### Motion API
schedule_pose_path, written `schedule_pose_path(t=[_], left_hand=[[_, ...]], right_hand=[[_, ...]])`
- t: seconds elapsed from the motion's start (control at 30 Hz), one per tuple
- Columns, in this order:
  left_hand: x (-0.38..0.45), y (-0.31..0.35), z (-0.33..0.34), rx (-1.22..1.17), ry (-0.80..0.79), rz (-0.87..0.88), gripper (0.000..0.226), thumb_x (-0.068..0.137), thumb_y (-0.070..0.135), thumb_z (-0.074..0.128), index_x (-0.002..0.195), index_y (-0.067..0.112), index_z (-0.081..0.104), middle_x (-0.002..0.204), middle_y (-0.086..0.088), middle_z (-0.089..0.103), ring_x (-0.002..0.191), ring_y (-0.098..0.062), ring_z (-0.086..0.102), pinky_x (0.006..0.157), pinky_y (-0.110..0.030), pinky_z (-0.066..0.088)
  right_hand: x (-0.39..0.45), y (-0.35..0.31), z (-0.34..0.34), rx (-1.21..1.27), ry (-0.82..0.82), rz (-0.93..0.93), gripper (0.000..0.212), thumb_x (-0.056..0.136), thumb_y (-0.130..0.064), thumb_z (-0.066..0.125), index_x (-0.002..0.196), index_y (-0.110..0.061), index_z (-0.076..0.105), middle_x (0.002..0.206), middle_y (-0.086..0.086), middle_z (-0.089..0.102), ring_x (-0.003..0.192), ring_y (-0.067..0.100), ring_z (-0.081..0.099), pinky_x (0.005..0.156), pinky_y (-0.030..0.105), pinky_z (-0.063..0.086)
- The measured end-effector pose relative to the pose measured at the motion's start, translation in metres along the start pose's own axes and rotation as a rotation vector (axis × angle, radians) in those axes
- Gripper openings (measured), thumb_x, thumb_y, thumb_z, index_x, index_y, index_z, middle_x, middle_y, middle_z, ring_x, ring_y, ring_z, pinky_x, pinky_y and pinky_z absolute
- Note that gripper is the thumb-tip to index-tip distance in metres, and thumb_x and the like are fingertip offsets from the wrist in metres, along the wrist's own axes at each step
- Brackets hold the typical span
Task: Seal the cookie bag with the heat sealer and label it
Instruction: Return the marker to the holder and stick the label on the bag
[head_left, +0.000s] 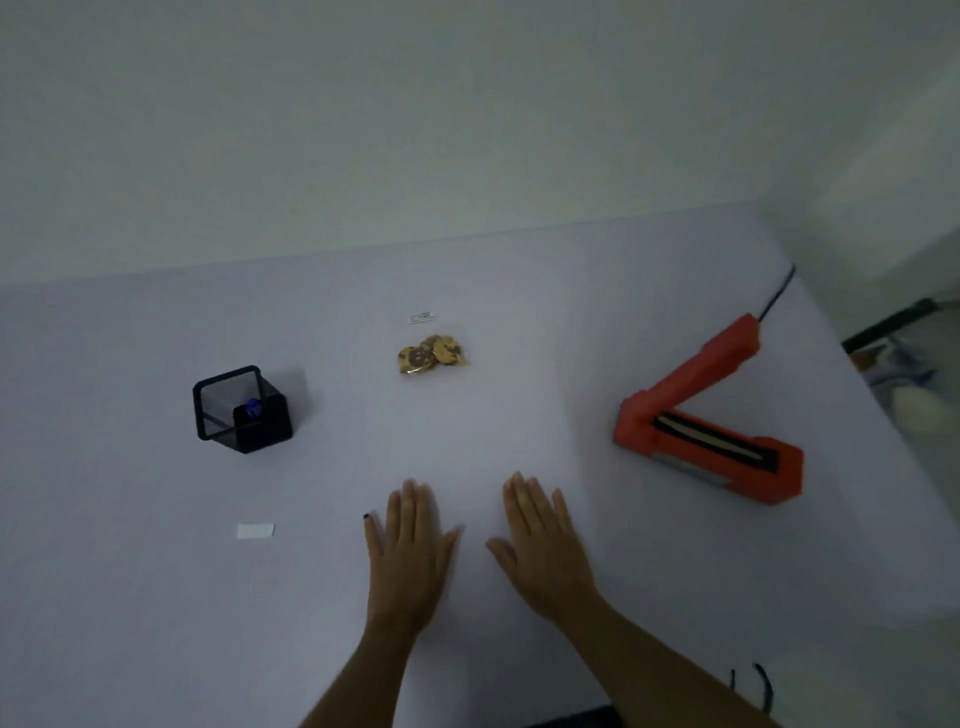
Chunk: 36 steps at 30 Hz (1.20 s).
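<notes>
A clear cookie bag (434, 349) with several chocolate-chip cookies lies flat at the middle of the white table, a small printed sticker near its far end. The orange heat sealer (711, 415) stands at the right with its arm raised open. A blank white label (255, 530) lies at the near left. My left hand (410, 551) and my right hand (545, 551) rest flat on the table side by side, palms down, fingers straight, well short of the bag. Neither hand holds anything.
A black mesh pen holder (241, 410) with a blue-capped pen inside stands at the left. The sealer's black cord (777, 295) runs off the far right table edge. The table (519, 291) meets a pale wall at the back.
</notes>
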<state>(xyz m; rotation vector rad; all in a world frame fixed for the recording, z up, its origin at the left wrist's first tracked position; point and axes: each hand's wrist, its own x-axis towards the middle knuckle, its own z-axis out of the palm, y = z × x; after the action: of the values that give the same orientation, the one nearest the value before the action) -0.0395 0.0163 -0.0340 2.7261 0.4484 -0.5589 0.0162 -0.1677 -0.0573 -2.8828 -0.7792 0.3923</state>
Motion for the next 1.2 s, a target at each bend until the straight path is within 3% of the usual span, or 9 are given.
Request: schedule_pose_path(t=[0.07, 0.23, 0.37, 0.53, 0.63, 0.73, 0.83, 1.0, 1.2], left_hand=[[-0.010, -0.002, 0.000, 0.036, -0.008, 0.036, 0.075, 0.096, 0.058, 0.007, 0.143, 0.006, 0.036, 0.148, -0.017, 0.040, 0.135, -0.034, 0.041, 0.106, -0.059, 0.029], [-0.010, 0.009, -0.025, 0.066, 0.047, 0.175, 0.083, 0.093, 0.060, -0.004, 0.143, 0.009, 0.037, 0.150, -0.017, 0.036, 0.138, -0.037, 0.036, 0.106, -0.057, 0.036], [0.000, 0.052, -0.059, 0.031, 0.103, 0.308, 0.098, 0.077, 0.069, -0.020, 0.151, 0.012, 0.011, 0.160, -0.010, 0.003, 0.149, -0.028, 0.002, 0.119, -0.044, 0.008], [0.011, 0.131, -0.087, -0.069, 0.216, 0.417, 0.063, 0.098, 0.033, 0.024, 0.151, 0.006, 0.002, 0.160, -0.011, 0.000, 0.149, -0.025, -0.002, 0.121, -0.039, 0.009], [0.024, 0.172, -0.088, -0.117, 0.174, 0.438, 0.070, 0.097, 0.020, 0.038, 0.150, 0.006, -0.005, 0.160, -0.011, -0.009, 0.149, -0.023, -0.006, 0.122, -0.036, 0.007], [0.035, 0.204, -0.078, -0.134, 0.095, 0.396, 0.075, 0.095, 0.018, 0.042, 0.149, 0.004, -0.009, 0.159, -0.011, -0.015, 0.148, -0.022, -0.007, 0.121, -0.033, 0.007], [0.044, 0.229, -0.066, -0.152, 0.040, 0.350, 0.078, 0.095, 0.019, 0.043, 0.149, 0.004, -0.010, 0.159, -0.011, -0.017, 0.149, -0.022, -0.006, 0.122, -0.033, 0.009], [0.054, 0.258, -0.054, -0.220, 0.023, 0.360, 0.081, 0.094, 0.022, 0.046, 0.150, 0.009, -0.010, 0.160, -0.009, -0.012, 0.148, -0.023, 0.009, 0.119, -0.038, 0.023], [0.057, 0.279, -0.035, -0.260, 0.095, 0.388, 0.085, 0.092, 0.025, 0.049, 0.150, 0.008, -0.010, 0.161, -0.006, -0.004, 0.149, -0.023, 0.004, 0.120, -0.041, 0.022]], right_hand=[[-0.023, 0.000, -0.002, -0.003, 0.010, 0.043, 0.068, 0.096, -0.053, 0.028, 0.144, -0.006, 0.036, 0.150, 0.013, 0.039, 0.138, 0.031, 0.038, 0.109, 0.051, 0.018], [-0.065, 0.023, -0.024, -0.022, 0.081, 0.182, 0.071, 0.097, -0.057, 0.012, 0.146, -0.009, 0.029, 0.152, 0.013, 0.035, 0.140, 0.030, 0.035, 0.112, 0.048, 0.015], [-0.088, 0.070, -0.056, -0.058, 0.210, 0.316, 0.071, 0.098, -0.056, 0.016, 0.147, -0.007, 0.030, 0.152, 0.016, 0.034, 0.141, 0.029, 0.032, 0.117, 0.048, 0.016], [-0.099, 0.159, -0.101, -0.044, 0.288, 0.514, 0.076, 0.092, -0.053, 0.036, 0.147, -0.002, 0.026, 0.151, 0.020, 0.034, 0.141, 0.033, 0.032, 0.113, 0.051, 0.028], [-0.097, 0.205, -0.115, 0.000, 0.228, 0.546, 0.083, 0.084, -0.041, 0.065, 0.144, 0.003, 0.029, 0.147, 0.024, 0.039, 0.137, 0.039, 0.037, 0.109, 0.055, 0.034], [-0.095, 0.237, -0.112, 0.014, 0.133, 0.536, 0.087, 0.080, -0.037, 0.071, 0.144, 0.003, 0.029, 0.146, 0.023, 0.041, 0.136, 0.039, 0.038, 0.109, 0.053, 0.033], [-0.093, 0.258, -0.101, 0.004, 0.094, 0.498, 0.083, 0.083, -0.044, 0.062, 0.144, 0.002, 0.029, 0.145, 0.022, 0.044, 0.134, 0.037, 0.042, 0.108, 0.050, 0.032], [-0.093, 0.277, -0.090, -0.013, 0.128, 0.415, 0.082, 0.093, -0.059, 0.005, 0.144, -0.001, 0.034, 0.145, 0.016, 0.045, 0.134, 0.030, 0.043, 0.108, 0.044, 0.031], [-0.086, 0.304, -0.094, -0.001, 0.085, 0.322, 0.081, 0.093, -0.060, 0.006, 0.147, -0.003, 0.028, 0.151, 0.012, 0.036, 0.139, 0.028, 0.034, 0.118, 0.039, 0.009]])
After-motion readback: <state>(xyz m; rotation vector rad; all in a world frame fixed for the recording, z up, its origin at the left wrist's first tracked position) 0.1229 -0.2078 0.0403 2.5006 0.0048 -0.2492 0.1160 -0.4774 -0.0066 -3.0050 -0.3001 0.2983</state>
